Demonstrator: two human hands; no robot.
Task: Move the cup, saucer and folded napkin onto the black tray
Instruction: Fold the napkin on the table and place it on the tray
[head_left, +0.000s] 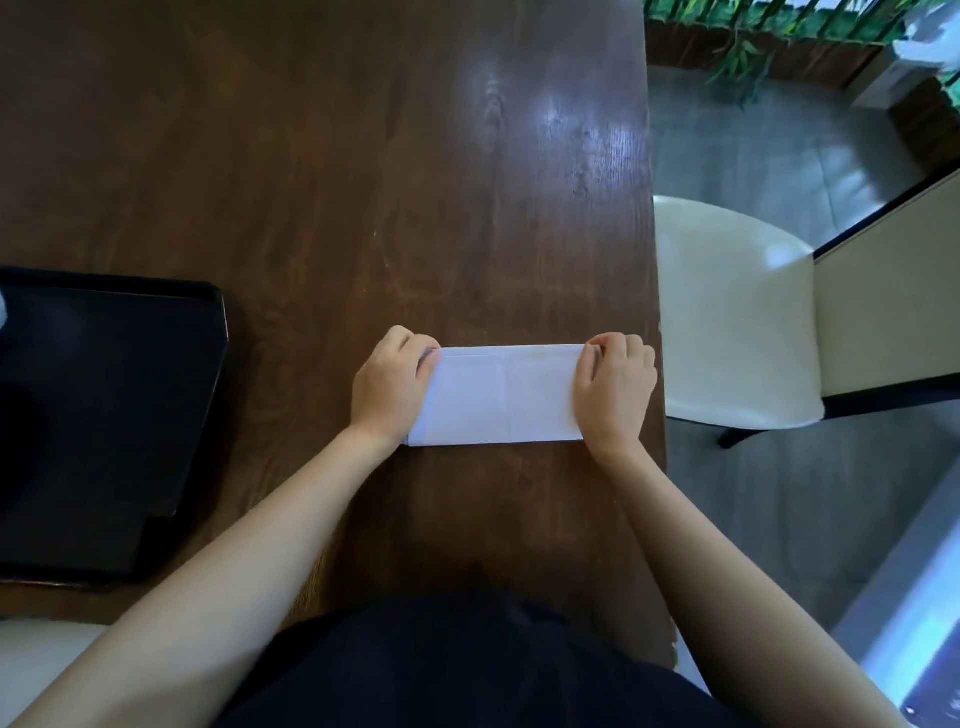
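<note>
Both hands pinch the folded napkin (501, 395) flat on the tabletop (322, 197). Left hand (387, 387) and right hand (615, 389) each clamp an end. The black tray (208, 332) sits well left.

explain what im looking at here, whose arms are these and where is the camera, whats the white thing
There is no machine here. The arms belong to a person, and the one picture comes from a wide-angle camera worn on their head, looking forward and down, so you see their own forearms reaching away from you.

The surface is a dark wooden table. On it lies a white folded napkin, a long rectangle. The left hand pinches its left end and the right hand pinches its right end, so both hands grip it while it rests flat on the wood.

To the left sits a black tray, apart from the napkin. The napkin is not yet on it. No cup or saucer can be made out; something pale at the far left edge is too cropped to identify. A cream chair stands beside the table on the right.
</note>
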